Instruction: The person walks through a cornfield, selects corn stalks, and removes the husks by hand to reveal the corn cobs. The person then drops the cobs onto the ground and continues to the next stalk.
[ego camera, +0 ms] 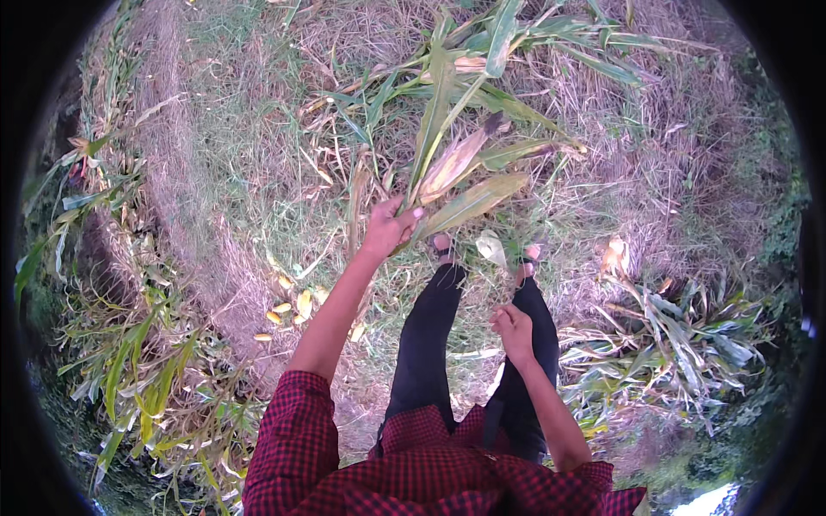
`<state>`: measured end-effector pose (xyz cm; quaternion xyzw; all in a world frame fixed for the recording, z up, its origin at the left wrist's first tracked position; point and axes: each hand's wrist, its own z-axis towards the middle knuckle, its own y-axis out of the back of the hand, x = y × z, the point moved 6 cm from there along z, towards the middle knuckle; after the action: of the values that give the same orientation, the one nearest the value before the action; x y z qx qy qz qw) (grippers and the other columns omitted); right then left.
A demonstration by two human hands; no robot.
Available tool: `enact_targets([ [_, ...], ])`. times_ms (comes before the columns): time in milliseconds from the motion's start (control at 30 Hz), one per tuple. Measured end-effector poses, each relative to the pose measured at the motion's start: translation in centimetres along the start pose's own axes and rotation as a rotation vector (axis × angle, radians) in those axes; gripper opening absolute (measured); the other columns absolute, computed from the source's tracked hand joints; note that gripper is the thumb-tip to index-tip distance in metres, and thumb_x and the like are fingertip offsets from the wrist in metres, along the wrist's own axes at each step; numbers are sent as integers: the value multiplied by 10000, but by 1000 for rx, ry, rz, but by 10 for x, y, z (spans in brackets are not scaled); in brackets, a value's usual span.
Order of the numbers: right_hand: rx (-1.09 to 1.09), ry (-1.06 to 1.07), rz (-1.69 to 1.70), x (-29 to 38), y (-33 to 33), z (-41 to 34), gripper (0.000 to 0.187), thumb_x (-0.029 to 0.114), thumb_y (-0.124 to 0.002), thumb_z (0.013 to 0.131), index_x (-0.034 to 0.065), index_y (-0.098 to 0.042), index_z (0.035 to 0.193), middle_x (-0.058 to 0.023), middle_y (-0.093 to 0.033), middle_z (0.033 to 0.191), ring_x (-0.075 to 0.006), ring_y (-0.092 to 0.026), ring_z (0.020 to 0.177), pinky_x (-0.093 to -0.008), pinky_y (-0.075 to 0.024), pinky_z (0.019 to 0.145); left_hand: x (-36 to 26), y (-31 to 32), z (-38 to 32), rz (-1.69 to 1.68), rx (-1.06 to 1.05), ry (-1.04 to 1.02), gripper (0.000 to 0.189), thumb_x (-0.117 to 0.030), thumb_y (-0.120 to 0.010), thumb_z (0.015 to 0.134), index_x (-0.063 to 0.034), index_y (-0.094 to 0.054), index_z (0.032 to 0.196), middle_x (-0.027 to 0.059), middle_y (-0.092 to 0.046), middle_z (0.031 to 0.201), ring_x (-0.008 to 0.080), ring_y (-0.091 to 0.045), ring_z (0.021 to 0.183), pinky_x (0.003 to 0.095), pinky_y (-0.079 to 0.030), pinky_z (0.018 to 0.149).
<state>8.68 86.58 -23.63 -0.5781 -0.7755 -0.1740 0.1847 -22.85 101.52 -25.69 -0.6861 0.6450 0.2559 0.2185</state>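
Note:
My left hand [388,227] is closed around the lower end of a cut corn stalk [452,113], which slants away up and right with its long green leaves. An ear of corn in a dry, pale husk [453,164] is on this stalk, just beyond my fingers, its dark silk at the far tip. My right hand [513,329] hovers over my right thigh, fingers curled; whether something thin is between them cannot be told.
Several husked yellow corn cobs [282,308] lie on the grass at the left. Heaps of corn stalks lie at the left [148,367] and right [677,342]. More leafy stalks [548,32] lie ahead. A husked-looking pale piece [615,256] lies right of my feet.

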Motion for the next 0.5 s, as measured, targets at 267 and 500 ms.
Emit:
enact_targets([
  [267, 78, 480, 219, 291, -13, -101, 233, 112, -459, 958, -28, -614, 1061, -63, -635, 847, -84, -588, 689, -225, -495, 629, -56, 13, -212, -175, -215, -145, 193, -198, -657, 881, -27, -598, 815, -36, -482, 561, 29, -374, 462, 221, -273, 418],
  [500, 275, 559, -35, 381, -68, -163, 284, 217, -571, 907, -44, -644, 991, -49, -631, 802, -99, -603, 690, -231, -513, 556, -124, 13, -322, 114, -425, -549, 173, -138, -692, 836, 5, -595, 831, 11, -482, 563, 73, -416, 517, 267, -361, 471],
])
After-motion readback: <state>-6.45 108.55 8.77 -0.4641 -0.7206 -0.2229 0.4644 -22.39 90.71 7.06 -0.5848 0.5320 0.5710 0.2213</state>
